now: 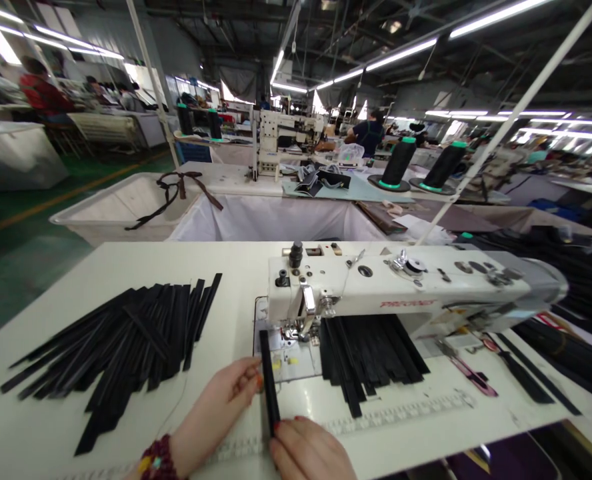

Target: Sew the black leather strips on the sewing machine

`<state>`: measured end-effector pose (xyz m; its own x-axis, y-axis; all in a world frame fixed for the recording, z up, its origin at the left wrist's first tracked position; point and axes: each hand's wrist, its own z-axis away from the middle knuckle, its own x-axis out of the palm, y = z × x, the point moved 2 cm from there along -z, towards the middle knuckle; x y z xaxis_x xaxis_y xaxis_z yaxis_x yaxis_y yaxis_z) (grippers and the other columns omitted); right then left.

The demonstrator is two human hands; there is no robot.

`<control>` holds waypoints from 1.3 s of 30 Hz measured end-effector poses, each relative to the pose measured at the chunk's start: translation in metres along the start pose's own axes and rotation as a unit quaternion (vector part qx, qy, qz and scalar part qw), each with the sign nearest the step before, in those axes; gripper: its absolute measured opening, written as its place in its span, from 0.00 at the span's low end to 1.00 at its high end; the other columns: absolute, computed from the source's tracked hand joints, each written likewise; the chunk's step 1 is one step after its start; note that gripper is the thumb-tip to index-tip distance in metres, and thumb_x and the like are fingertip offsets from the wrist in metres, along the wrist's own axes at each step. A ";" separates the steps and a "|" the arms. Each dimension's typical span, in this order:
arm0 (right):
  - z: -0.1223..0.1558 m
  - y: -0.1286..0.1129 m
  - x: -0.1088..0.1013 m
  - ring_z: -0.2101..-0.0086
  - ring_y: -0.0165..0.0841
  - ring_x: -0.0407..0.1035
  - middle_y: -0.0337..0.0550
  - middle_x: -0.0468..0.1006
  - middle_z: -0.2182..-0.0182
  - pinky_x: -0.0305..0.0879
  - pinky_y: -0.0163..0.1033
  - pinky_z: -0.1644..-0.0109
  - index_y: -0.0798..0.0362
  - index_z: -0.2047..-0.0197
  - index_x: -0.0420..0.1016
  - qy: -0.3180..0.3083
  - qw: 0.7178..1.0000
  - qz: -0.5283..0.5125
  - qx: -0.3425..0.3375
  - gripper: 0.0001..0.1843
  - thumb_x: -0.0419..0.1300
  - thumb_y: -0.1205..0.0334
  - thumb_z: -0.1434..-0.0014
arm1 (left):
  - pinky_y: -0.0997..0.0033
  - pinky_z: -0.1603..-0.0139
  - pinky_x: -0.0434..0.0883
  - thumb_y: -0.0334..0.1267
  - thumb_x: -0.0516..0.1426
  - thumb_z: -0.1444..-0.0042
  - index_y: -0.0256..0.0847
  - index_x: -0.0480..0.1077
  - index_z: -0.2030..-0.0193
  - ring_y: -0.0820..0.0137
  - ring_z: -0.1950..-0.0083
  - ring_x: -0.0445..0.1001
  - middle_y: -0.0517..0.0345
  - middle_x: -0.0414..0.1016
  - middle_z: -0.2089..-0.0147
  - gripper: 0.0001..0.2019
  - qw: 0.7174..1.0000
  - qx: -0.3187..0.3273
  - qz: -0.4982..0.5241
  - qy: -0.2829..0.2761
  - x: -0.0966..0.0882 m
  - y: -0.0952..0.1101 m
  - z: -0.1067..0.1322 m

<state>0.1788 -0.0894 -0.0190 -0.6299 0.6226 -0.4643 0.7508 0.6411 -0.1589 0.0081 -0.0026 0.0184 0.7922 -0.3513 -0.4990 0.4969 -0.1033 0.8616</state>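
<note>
The right grip (pixel 312 451) lies over the near end of a black strip (pixel 269 373); the left grip (pixel 246 385) curls just beside it (how tightly either closes, I cannot tell). Beyond, a sewing machine (pixel 416 283) and a fanned pile (pixel 141 340) occupy the worktop (pixel 229 320).

Single head-worn camera, facing forward and down across white tabletop (pixel 231 320); sewing machine (pixel 346 290) close ahead.

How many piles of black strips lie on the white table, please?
2: one pile left of the sewing machine, and a second pile under its arm, partly hidden.
</note>
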 end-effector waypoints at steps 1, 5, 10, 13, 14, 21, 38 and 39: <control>-0.004 0.008 -0.004 0.62 0.30 0.78 0.40 0.83 0.65 0.70 0.34 0.44 0.51 0.60 0.78 0.003 1.000 0.010 0.006 0.17 0.49 0.69 0.27 | 0.58 0.53 0.77 0.45 0.50 0.33 0.40 0.74 0.47 0.60 0.58 0.79 0.50 0.81 0.59 0.17 0.994 0.055 -0.084 0.039 0.000 -0.001 -0.005; -0.019 0.029 -0.014 0.62 0.29 0.77 0.41 0.83 0.65 0.64 0.36 0.38 0.54 0.61 0.79 -0.053 0.997 0.039 -0.032 0.21 0.46 0.70 0.26 | 0.47 0.36 0.70 0.36 0.56 0.36 0.41 0.69 0.37 0.54 0.36 0.71 0.46 0.72 0.34 0.20 0.908 0.237 -0.342 0.045 0.004 -0.005 -0.017; -0.024 0.033 -0.007 0.63 0.29 0.76 0.40 0.82 0.66 0.55 0.39 0.32 0.54 0.63 0.79 -0.065 0.997 0.045 -0.020 0.22 0.45 0.70 0.26 | 0.45 0.34 0.67 0.42 0.59 0.36 0.38 0.65 0.34 0.54 0.32 0.67 0.47 0.68 0.31 0.26 0.865 0.273 -0.421 0.005 0.011 -0.013 -0.028; -0.023 0.032 -0.003 0.62 0.30 0.75 0.41 0.82 0.66 0.53 0.40 0.32 0.55 0.63 0.79 -0.067 0.997 0.044 -0.015 0.22 0.45 0.69 0.25 | 0.47 0.32 0.65 0.43 0.58 0.36 0.39 0.64 0.33 0.56 0.32 0.67 0.47 0.68 0.31 0.26 0.865 0.277 -0.420 0.004 0.010 -0.014 -0.032; -0.023 0.033 -0.003 0.62 0.30 0.75 0.41 0.82 0.66 0.53 0.40 0.32 0.55 0.63 0.79 -0.070 0.996 0.044 -0.013 0.22 0.45 0.69 0.25 | 0.48 0.32 0.65 0.43 0.58 0.36 0.39 0.64 0.33 0.56 0.32 0.67 0.47 0.68 0.31 0.26 0.865 0.277 -0.417 0.005 0.010 -0.014 -0.033; -0.021 0.035 -0.003 0.62 0.29 0.75 0.41 0.82 0.66 0.53 0.41 0.32 0.54 0.62 0.78 -0.076 0.996 0.047 -0.019 0.21 0.46 0.70 0.26 | 0.49 0.33 0.67 0.43 0.57 0.35 0.38 0.67 0.35 0.56 0.34 0.69 0.45 0.71 0.34 0.23 0.864 0.296 -0.406 0.014 0.009 -0.018 -0.036; 0.013 0.030 -0.008 0.59 0.32 0.75 0.39 0.83 0.61 0.44 0.48 0.27 0.50 0.62 0.78 -0.097 0.993 0.064 -0.035 0.14 0.52 0.60 0.28 | 0.51 0.32 0.66 0.38 0.56 0.35 0.40 0.67 0.35 0.57 0.33 0.67 0.48 0.69 0.32 0.22 0.839 0.325 -0.437 -0.001 0.011 -0.010 -0.019; 0.010 0.031 -0.008 0.59 0.31 0.75 0.38 0.83 0.62 0.43 0.48 0.26 0.51 0.61 0.78 -0.097 0.994 0.053 -0.028 0.14 0.52 0.61 0.28 | 0.51 0.32 0.66 0.39 0.56 0.35 0.39 0.67 0.35 0.57 0.33 0.68 0.47 0.69 0.32 0.22 0.840 0.322 -0.437 -0.001 0.011 -0.010 -0.021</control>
<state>0.2092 -0.0792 -0.0283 -0.4940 0.5930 -0.6358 0.7953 0.6037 -0.0549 0.0192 0.0137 0.0027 0.2241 0.1195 -0.9672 0.5928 -0.8044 0.0379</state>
